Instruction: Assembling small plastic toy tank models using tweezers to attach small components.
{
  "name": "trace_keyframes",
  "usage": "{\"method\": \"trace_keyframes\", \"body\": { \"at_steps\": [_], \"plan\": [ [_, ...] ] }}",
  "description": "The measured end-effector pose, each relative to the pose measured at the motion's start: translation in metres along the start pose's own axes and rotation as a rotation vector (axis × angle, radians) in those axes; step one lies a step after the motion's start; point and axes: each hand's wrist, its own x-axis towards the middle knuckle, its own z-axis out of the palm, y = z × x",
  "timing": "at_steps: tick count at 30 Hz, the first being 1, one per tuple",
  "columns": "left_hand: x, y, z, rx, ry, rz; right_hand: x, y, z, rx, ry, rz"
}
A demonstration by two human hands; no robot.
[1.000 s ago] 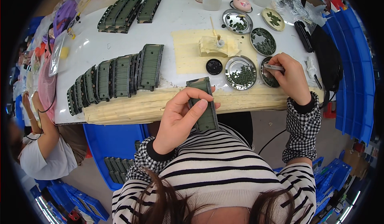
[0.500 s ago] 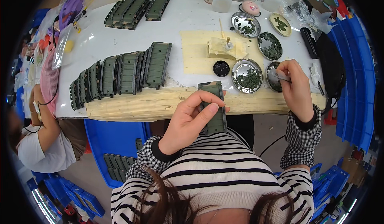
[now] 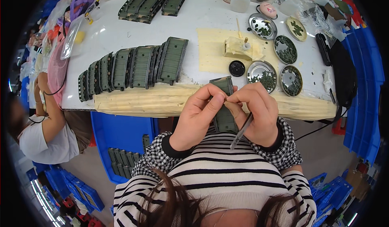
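My left hand [image 3: 198,115] is closed on a dark green, ribbed plastic panel [image 3: 225,119] with camouflage patches, held upright at the table's front edge. Against its upper face my right hand [image 3: 257,111] pinches with thumb and fingertips, which meet those of the left. Whatever small piece sits between the fingertips is too small to make out. A slim grey metal tool, apparently tweezers [image 3: 242,133], is tucked in the right hand and points down toward my body. Just beyond the hands stand round metal dishes of small green parts [image 3: 265,77] [image 3: 291,81].
Matching green panels [image 3: 131,67] stand in a leaning row at left, with more [image 3: 144,4] stacked behind. A taped block [image 3: 243,49] and a black round pot [image 3: 237,68] sit ahead. A blue bin [image 3: 125,134] lies below; another person [image 3: 50,136] sits at left.
My right hand has come left from the small dish to the panel, its fingertips meeting my left hand's. The tool now points toward my body. The whole view has shifted slightly.
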Motion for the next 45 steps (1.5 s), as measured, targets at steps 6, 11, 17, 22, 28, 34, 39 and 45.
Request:
{"method": "trace_keyframes", "body": {
  "at_steps": [6,11,17,22,28,34,39,45],
  "plan": [
    [0.001,-0.004,0.000,0.190,0.047,0.134,0.004,-0.009,-0.009,0.125,-0.049,0.178],
    [-0.003,-0.003,-0.011,0.502,0.037,0.202,0.003,-0.008,-0.011,0.167,-0.092,0.213],
    [-0.008,0.009,-0.003,0.559,0.027,0.177,0.008,-0.011,-0.025,0.107,-0.068,0.303],
    [-0.016,0.017,0.003,0.858,-0.008,0.202,0.012,-0.009,-0.017,0.059,-0.047,0.111],
    [-0.016,0.016,0.008,1.046,-0.036,0.277,0.012,-0.001,-0.009,-0.015,-0.016,-0.008],
    [-0.015,0.012,0.005,1.116,-0.032,0.378,0.011,-0.002,-0.012,-0.012,-0.071,0.006],
    [-0.016,0.014,0.006,1.188,-0.046,0.403,0.008,-0.002,-0.013,-0.039,-0.091,-0.023],
    [-0.018,0.018,0.008,1.295,-0.073,0.372,0.005,-0.006,-0.013,-0.047,-0.107,-0.028]
  ]
}}
